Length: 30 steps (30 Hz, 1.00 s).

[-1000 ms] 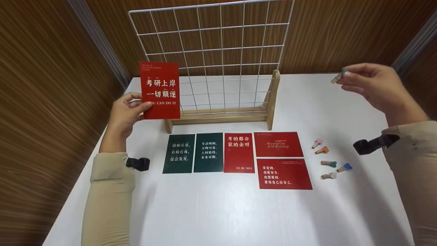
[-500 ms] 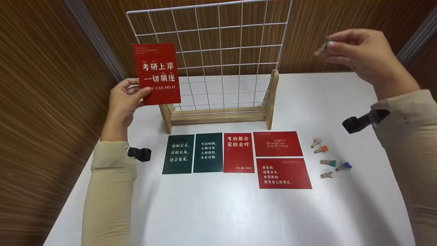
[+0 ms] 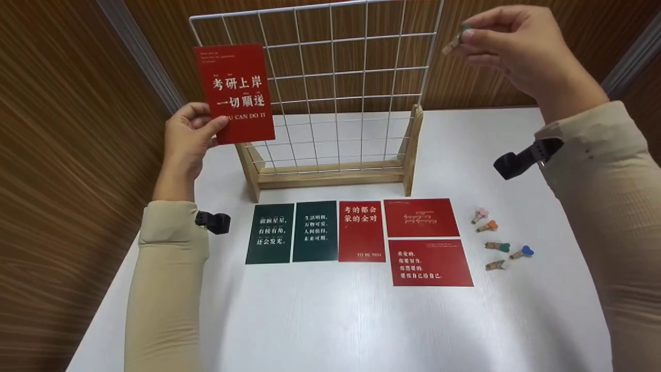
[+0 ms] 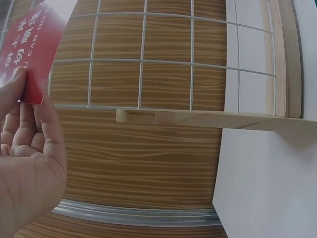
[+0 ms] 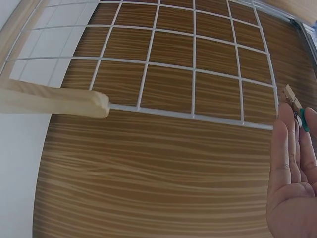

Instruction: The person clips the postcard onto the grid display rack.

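Note:
My left hand [image 3: 188, 137] pinches a red card [image 3: 237, 93] by its lower left edge, thumb on the printed face and fingers behind. The card stands upright in front of the left part of the white wire grid [image 3: 336, 67]; in the left wrist view the red card [image 4: 34, 54] overlaps the grid's wires. My right hand [image 3: 521, 49] is raised at the upper right, beyond the grid's right edge. Between its thumb and fingertips it pinches a small wooden clothespin [image 3: 453, 44] with a green end, which shows again as a clothespin [image 5: 293, 99] in the right wrist view.
The grid stands in a wooden base [image 3: 330, 178] on the white table [image 3: 310, 330]. Before it lie two green cards [image 3: 315, 230] and several red cards [image 3: 421, 218]. Several heart-topped clothespins [image 3: 497, 246] lie right of them. Brown wood-grain panels [image 3: 67, 129] rise behind and at the sides.
My left hand has lifted the red card higher, up against the grid's left side in view. My right hand has moved up and left with the clothespin, closer to the grid.

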### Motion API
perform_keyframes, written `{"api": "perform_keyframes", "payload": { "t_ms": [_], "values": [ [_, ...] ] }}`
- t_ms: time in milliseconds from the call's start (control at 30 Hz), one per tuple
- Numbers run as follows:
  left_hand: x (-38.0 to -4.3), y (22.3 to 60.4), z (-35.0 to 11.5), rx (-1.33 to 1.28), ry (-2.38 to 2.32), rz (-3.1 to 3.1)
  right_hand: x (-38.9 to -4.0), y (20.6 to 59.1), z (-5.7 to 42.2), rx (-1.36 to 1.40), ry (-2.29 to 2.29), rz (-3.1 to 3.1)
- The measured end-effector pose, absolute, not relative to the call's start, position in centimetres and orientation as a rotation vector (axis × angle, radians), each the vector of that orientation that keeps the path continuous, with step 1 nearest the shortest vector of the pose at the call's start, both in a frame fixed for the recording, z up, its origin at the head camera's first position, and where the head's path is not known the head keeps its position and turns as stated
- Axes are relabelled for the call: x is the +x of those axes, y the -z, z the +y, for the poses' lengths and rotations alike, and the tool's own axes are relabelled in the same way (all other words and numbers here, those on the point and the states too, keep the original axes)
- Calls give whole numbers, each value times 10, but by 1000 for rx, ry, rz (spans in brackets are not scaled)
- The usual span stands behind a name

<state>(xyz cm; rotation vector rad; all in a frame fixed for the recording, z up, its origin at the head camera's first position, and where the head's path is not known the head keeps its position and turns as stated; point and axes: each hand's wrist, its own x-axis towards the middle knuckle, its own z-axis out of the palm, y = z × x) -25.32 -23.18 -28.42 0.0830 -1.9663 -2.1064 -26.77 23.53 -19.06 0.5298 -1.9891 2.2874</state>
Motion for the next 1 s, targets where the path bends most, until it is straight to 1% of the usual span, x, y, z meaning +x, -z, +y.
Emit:
{"api": "perform_keyframes", "payload": {
  "t_ms": [167, 367, 467, 767, 867, 1000],
  "values": [
    [-257, 282, -229, 81, 2120, -1929, -271, 180, 220, 602, -2111, -2097],
    [-261, 278, -224, 68, 2164, -1890, -274, 166, 201, 505, -1918, -2271],
    [-262, 278, -223, 74, 2181, -1873, -277, 161, 190, 514, -1850, -2338],
    [-268, 275, -219, 68, 2200, -1814, -285, 150, 156, 766, -1579, -2448],
    [-268, 274, -219, 75, 2204, -1810, -287, 145, 143, 780, -1484, -2492],
    [-269, 271, -219, 74, 2213, -1785, -291, 137, 125, 760, -1250, -2575]
  ]
}}
